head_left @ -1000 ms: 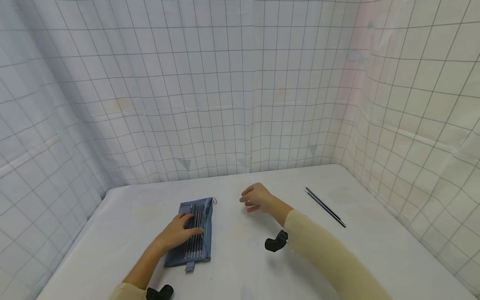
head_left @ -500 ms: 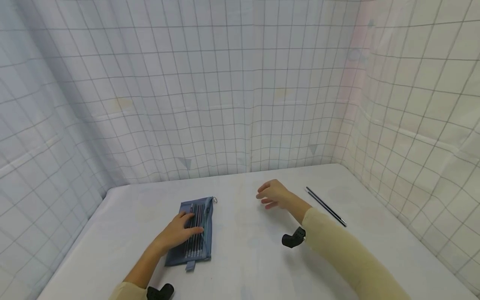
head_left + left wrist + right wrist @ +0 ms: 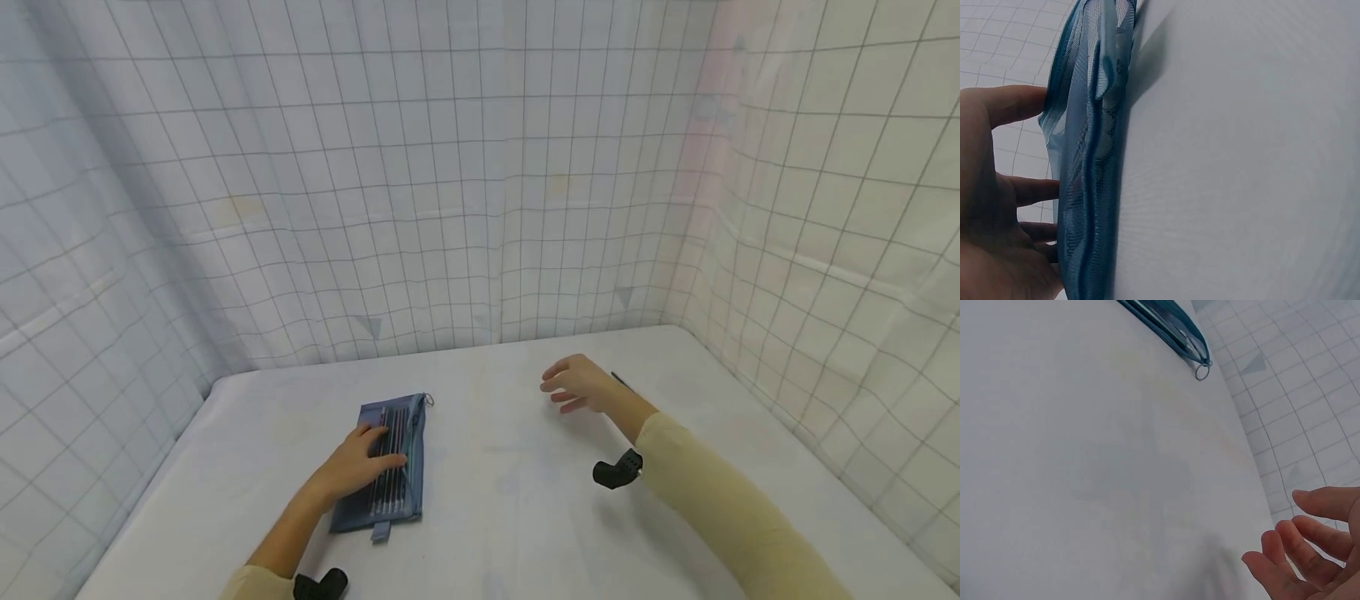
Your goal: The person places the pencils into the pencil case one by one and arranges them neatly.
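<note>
A flat blue zip pencil case (image 3: 417, 433) lies on the left half of the table, several slim pencils (image 3: 390, 496) showing along its see-through front. My left hand (image 3: 352, 465) rests on it with fingers spread; in the left wrist view the thumb and fingertips touch the blue case (image 3: 1088, 187). Over to the right, my right hand (image 3: 581, 385) hovers above the table with loosely bent fingers and nothing in them. Just behind its wrist the tip of a thin dark pencil (image 3: 621, 380) shows, the rest hidden by the forearm.
The white-covered table (image 3: 487, 517) is enclosed at the back and sides by white gridded cloth (image 3: 420, 208). A metal ring (image 3: 1202, 372) hangs at the case's zip end. Black wrist cameras (image 3: 618, 469) stick out below the sleeves.
My right hand has moved right, away from the pencil case, and its arm now covers most of the two dark pencils that lay in sight before. The left hand stays put.
</note>
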Demonstrator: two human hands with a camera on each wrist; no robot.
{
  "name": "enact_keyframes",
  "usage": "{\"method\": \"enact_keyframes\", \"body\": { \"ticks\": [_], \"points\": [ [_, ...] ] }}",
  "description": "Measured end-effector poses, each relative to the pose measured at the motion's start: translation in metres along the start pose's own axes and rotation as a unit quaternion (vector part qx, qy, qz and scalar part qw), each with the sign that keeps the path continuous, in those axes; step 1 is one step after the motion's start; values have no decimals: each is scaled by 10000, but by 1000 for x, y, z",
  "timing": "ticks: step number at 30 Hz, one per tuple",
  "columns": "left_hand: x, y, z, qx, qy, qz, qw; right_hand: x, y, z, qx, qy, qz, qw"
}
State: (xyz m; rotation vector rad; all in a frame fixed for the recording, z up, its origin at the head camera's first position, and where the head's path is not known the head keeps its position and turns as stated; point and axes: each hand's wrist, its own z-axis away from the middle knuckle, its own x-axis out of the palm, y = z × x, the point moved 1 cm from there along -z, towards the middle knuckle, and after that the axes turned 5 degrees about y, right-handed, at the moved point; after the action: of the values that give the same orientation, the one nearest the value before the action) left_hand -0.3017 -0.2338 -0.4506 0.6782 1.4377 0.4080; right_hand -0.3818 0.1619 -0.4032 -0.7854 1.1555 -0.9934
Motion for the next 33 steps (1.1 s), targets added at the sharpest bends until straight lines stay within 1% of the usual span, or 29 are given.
{"method": "enact_keyframes", "body": {
  "ticks": [7,13,17,20,24,28,30,33],
  "points": [
    [-2,0,-1,-25,-37,54,10000,-30,6,2,-130,-93,261,9995],
    [-3,1,-1,-94,-70,98,9999,-55,14,0,-81,37,415,9991],
    [-4,3,-2,-68,-56,70,9999,-69,19,1,-193,106,687,9974],
    [-4,2,-2,-127,-76,141,9998,-78,24,2,-259,179,892,9955],
    [-3,1,-1,-262,-98,237,9993,-86,29,4,-211,299,909,9952],
    [-3,0,-1,-262,-71,245,9993,-95,35,2,-174,382,845,9955],
    [-2,1,-1,-233,-76,216,9995,-100,38,0,-154,432,909,9948],
    [-1,0,-2,-252,-95,216,9994,-105,44,-3,-82,563,1149,9918]
  ]
}}
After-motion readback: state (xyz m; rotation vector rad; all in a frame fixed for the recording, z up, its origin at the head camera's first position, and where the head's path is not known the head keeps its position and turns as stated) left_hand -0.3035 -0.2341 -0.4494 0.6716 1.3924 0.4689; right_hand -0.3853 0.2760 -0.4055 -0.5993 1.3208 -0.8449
